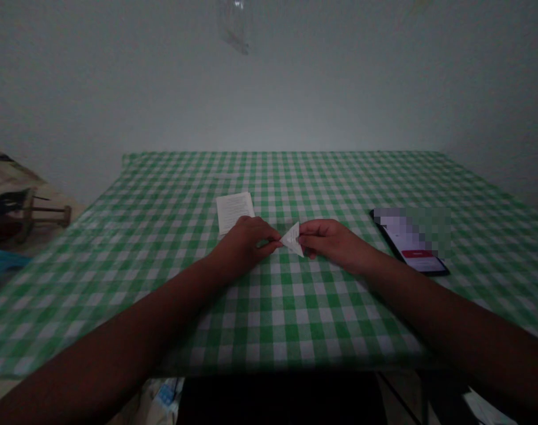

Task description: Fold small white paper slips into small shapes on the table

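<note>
A small white folded paper triangle (292,238) is held between both hands just above the middle of the green-checked tablecloth (278,307). My left hand (246,239) pinches its left corner with closed fingers. My right hand (325,237) pinches its right side, fingers curled shut. Behind my left hand lies a flat white sheet of printed paper (233,210), partly covered by the knuckles.
A black phone (410,242) with a lit screen lies on the cloth to the right of my right hand. Off the table at the left are a wooden object (39,212) and a blue thing (3,262). A pale wall stands behind.
</note>
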`<state>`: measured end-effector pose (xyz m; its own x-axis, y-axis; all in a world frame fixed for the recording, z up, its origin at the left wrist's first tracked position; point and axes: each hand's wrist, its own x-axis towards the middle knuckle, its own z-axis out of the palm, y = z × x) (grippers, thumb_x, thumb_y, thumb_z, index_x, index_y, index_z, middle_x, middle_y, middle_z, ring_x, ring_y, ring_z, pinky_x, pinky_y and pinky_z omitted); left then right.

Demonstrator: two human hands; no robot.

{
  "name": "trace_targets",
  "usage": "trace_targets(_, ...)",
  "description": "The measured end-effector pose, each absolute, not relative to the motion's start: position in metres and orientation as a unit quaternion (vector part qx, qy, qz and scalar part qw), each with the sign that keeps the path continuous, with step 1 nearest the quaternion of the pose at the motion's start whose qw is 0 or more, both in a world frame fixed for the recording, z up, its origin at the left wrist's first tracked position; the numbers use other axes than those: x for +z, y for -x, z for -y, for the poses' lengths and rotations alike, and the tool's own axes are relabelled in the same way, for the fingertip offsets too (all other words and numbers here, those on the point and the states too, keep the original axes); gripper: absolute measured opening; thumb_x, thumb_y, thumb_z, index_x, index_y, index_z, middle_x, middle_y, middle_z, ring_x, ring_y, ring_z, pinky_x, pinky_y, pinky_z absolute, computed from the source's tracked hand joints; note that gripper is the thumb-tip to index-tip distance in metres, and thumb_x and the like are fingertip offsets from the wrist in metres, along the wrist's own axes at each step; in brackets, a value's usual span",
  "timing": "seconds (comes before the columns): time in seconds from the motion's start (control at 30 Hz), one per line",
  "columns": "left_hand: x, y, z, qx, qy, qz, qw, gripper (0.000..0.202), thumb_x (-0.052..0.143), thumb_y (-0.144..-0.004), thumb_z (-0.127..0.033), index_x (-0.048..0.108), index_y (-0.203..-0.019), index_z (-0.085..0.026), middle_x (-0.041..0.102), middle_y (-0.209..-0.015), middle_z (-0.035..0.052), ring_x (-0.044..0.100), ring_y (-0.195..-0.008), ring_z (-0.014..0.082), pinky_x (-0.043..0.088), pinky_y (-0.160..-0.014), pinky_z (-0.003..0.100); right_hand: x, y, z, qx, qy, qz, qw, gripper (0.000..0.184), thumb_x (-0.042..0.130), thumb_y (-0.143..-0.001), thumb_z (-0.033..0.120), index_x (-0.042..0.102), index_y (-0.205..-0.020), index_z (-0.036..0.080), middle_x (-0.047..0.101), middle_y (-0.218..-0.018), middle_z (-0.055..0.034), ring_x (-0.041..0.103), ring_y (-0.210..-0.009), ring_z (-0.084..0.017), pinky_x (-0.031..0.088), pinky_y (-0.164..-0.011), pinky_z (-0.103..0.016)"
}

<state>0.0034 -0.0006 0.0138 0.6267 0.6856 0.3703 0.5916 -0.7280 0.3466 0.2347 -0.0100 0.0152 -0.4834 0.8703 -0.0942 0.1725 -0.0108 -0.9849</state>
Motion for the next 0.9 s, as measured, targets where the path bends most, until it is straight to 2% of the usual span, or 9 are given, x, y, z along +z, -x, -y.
trace_targets(0.1, 0.015, -0.002, 0.000, 0.261, -0.877, -0.384, 0.122, 0.011, 0.066, -0.087, -0.031, 0.070, -0.090, -0.021, 0.073, -0.084, 0.0002, 0.066, -0.081, 0.0176, 0.047, -0.083, 0.036, 0.019, -0.240, 0.011, 0.576, 0.377, 0.644, 0.335, 0.035, 0.060, -0.076, 0.019, 0.067, -0.110, 0.024, 0.070, -0.101, -0.0037, 0.064, -0.089, -0.018, 0.051, -0.068, -0.029)
trace_targets(0.2, 0.017, -0.002, 0.001, 0.267, -0.863, -0.402, 0.149, 0.011, 0.065, -0.088, -0.029, 0.071, -0.088, -0.021, 0.072, -0.081, 0.0004, 0.065, -0.076, 0.0162, 0.048, -0.080, 0.034, 0.021, -0.244, 0.015, 0.536, 0.339, 0.690, 0.348, 0.066, 0.067, -0.072, 0.016, 0.052, -0.134, 0.033, 0.058, -0.134, -0.0054, 0.057, -0.117, -0.023, 0.054, -0.083, -0.036)
trace_targets(0.27, 0.018, -0.002, 0.001, 0.261, -0.862, -0.405, 0.156, 0.010, 0.065, -0.087, -0.029, 0.070, -0.087, -0.020, 0.071, -0.080, 0.0001, 0.065, -0.075, 0.0158, 0.049, -0.079, 0.034, 0.019, -0.244, 0.018, 0.512, 0.336, 0.719, 0.329, 0.072, 0.070, -0.075, 0.019, 0.045, -0.140, 0.036, 0.052, -0.140, -0.0063, 0.055, -0.122, -0.024, 0.055, -0.085, -0.038)
trace_targets(0.43, 0.014, -0.002, 0.001, 0.256, -0.876, -0.381, 0.147, 0.008, 0.067, -0.085, -0.024, 0.068, -0.091, -0.020, 0.070, -0.083, -0.0001, 0.065, -0.080, 0.0161, 0.047, -0.084, 0.035, 0.009, -0.241, 0.015, 0.425, 0.389, 0.756, 0.310, 0.045, 0.068, -0.080, 0.023, 0.059, -0.124, 0.028, 0.058, -0.129, -0.0087, 0.062, -0.108, -0.023, 0.057, -0.083, -0.041)
trace_targets(0.53, 0.012, -0.001, 0.002, 0.255, -0.882, -0.369, 0.145, 0.013, 0.064, -0.085, -0.023, 0.065, -0.098, -0.020, 0.070, -0.090, 0.0011, 0.065, -0.086, 0.0174, 0.046, -0.088, 0.038, 0.012, -0.245, 0.011, 0.426, 0.386, 0.760, 0.302, 0.032, 0.063, -0.085, 0.025, 0.063, -0.117, 0.026, 0.063, -0.117, -0.0078, 0.065, -0.099, -0.021, 0.056, -0.083, -0.041)
trace_targets(0.6, 0.013, 0.000, 0.003, 0.251, -0.885, -0.363, 0.147, 0.015, 0.061, -0.086, -0.021, 0.063, -0.101, -0.020, 0.069, -0.093, 0.0020, 0.065, -0.090, 0.0181, 0.046, -0.088, 0.038, 0.019, -0.248, 0.012, 0.437, 0.375, 0.766, 0.286, 0.029, 0.061, -0.087, 0.029, 0.063, -0.117, 0.025, 0.065, -0.114, -0.0070, 0.065, -0.098, -0.021, 0.055, -0.081, -0.039)
trace_targets(0.67, 0.014, 0.001, 0.004, 0.246, -0.889, -0.355, 0.152, 0.017, 0.057, -0.086, -0.019, 0.061, -0.103, -0.019, 0.068, -0.095, 0.0029, 0.064, -0.092, 0.0186, 0.046, -0.088, 0.038, 0.026, -0.251, 0.015, 0.414, 0.367, 0.794, 0.254, 0.036, 0.068, -0.083, 0.033, 0.063, -0.118, 0.026, 0.065, -0.115, -0.0066, 0.064, -0.094, -0.021, 0.055, -0.074, -0.035)
trace_targets(0.77, 0.016, 0.002, 0.007, 0.238, -0.900, -0.327, 0.159, 0.021, 0.054, -0.086, -0.018, 0.060, -0.107, -0.019, 0.067, -0.100, 0.0045, 0.062, -0.099, 0.0200, 0.045, -0.092, 0.039, 0.031, -0.252, 0.018, 0.318, 0.345, 0.858, 0.207, 0.031, 0.072, -0.078, 0.026, 0.066, -0.109, 0.024, 0.066, -0.103, -0.0050, 0.062, -0.084, -0.018, 0.051, -0.072, -0.032)
trace_targets(0.9, 0.015, 0.002, 0.008, 0.197, -0.923, -0.279, 0.179, 0.031, 0.058, -0.085, -0.018, 0.058, -0.116, -0.020, 0.065, -0.115, 0.0057, 0.057, -0.114, 0.0224, 0.040, -0.100, 0.042, 0.027, -0.248, 0.017, 0.236, 0.315, 0.900, 0.187, 0.012, 0.061, -0.086, 0.016, 0.067, -0.094, 0.022, 0.067, -0.087, -0.0025, 0.061, -0.079, -0.017, 0.049, -0.073, -0.031)
